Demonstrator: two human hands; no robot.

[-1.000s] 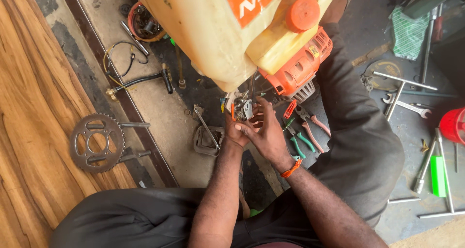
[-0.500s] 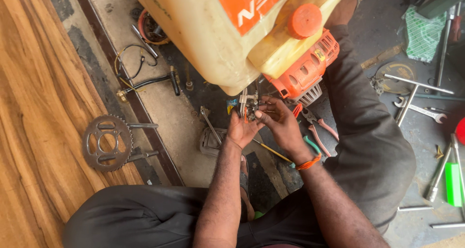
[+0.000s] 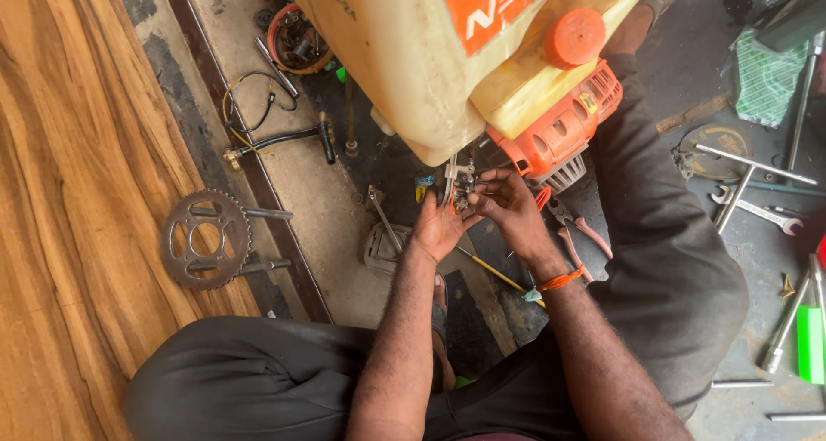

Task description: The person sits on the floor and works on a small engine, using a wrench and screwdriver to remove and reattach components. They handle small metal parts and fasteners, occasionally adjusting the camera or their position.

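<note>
Both your hands close on one small metal engine part (image 3: 460,187) just below the cream tank (image 3: 413,54): your left hand (image 3: 440,226) cups it from beneath, your right hand (image 3: 508,204) pinches its side.

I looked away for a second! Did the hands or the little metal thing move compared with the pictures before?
Hardly. Both hands are still bunched on the small metal part under the cream tank. The left hand still cups it from below, and the right hand keeps its fingertips on it. Nothing was picked up or let go. The whole view slid a bit because the camera moved. The sprocket and spanners stayed put.
</note>
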